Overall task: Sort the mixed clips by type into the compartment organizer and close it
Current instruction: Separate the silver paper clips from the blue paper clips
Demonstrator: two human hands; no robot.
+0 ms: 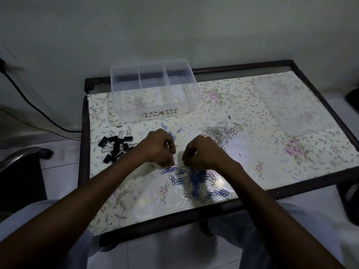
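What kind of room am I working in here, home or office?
Probably a home room, though I can't be sure. The small table has a flowered plastic cover, it stands against a plain painted wall, and the floor is pale tile, with a power cable trailing across it.

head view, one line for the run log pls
stage: sorting on table | left hand, right hand: picking at mixed paper clips | organizer: open, empty | binder clips: piled left

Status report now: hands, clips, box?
Both hands, left hand and right hand, picking in mixed clips. Box open, empty. Nothing blocking.
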